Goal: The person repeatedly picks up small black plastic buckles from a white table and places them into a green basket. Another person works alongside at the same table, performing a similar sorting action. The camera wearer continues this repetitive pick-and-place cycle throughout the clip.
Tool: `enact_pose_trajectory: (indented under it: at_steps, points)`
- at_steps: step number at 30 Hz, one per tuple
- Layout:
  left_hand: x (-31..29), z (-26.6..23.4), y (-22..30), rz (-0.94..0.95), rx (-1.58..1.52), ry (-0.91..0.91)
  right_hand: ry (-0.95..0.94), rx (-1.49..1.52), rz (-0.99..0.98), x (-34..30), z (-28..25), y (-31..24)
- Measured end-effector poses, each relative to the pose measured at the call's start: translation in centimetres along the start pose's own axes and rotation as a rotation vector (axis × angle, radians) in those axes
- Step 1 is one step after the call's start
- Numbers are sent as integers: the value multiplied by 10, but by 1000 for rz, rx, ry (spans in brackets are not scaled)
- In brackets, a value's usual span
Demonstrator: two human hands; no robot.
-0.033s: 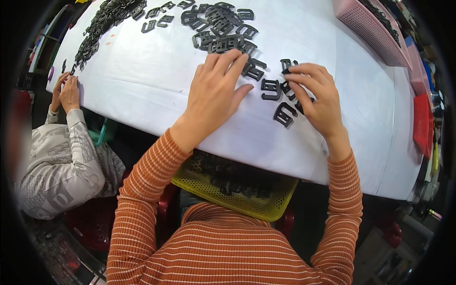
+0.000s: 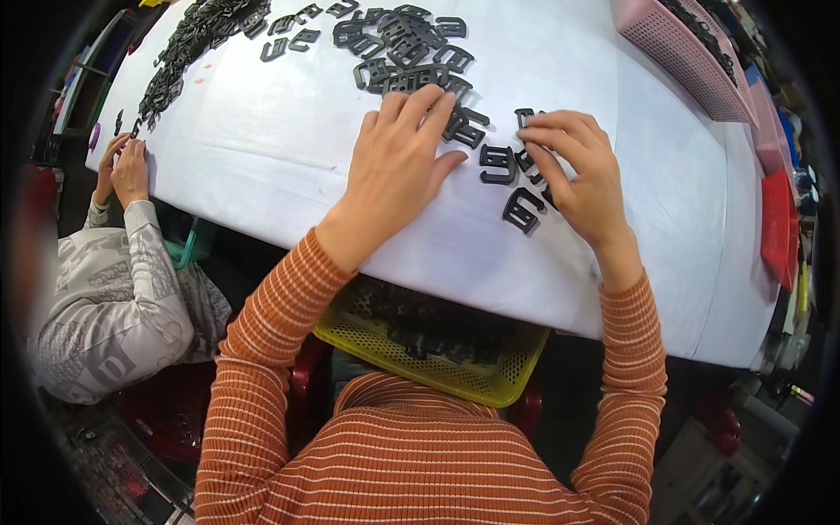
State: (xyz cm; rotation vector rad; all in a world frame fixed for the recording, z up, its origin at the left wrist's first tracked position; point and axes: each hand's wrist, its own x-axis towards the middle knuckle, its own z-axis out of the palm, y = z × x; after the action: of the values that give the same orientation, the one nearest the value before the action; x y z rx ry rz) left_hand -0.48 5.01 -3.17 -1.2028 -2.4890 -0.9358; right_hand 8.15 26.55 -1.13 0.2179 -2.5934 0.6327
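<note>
A heap of black plastic buckles, E-shaped with open slots, lies on the white-covered table. My left hand reaches to the heap's near edge, palm down, thumb spread aside, its fingertips over the closest buckles. To the right, my right hand is held above several loose buckles with its fingers bent and thumb apart; it partly hides them. Between my two hands one buckle lies flat, and another buckle is tilted a little nearer to me. No buckle is seen lifted in either hand.
A yellow basket with black parts sits at my lap, under the table edge. Pink baskets and a red tray line the right side. At left, a co-worker's hands are beside a long pile of black parts.
Both my hands have shifted very slightly, the right one a little to the left and up. The buckles lie almost as before.
</note>
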Motion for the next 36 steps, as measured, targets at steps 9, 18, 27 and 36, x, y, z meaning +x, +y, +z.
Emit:
enact_pose_trajectory:
  at_steps: [9,18,27,36]
  points:
    - [19,9,-60,127,140,-48,-99,-28,189,67,66,-16]
    - [64,-21,-57,-132,-1015,-250,-178,370,31,124,3,-21]
    - [68,-18,-58,-470,-1228,-209,-118,286,-26,113,-9,-19]
    - [55,-16,-51,-549,-1338,-171,-75,227,-138,90,-3,-33]
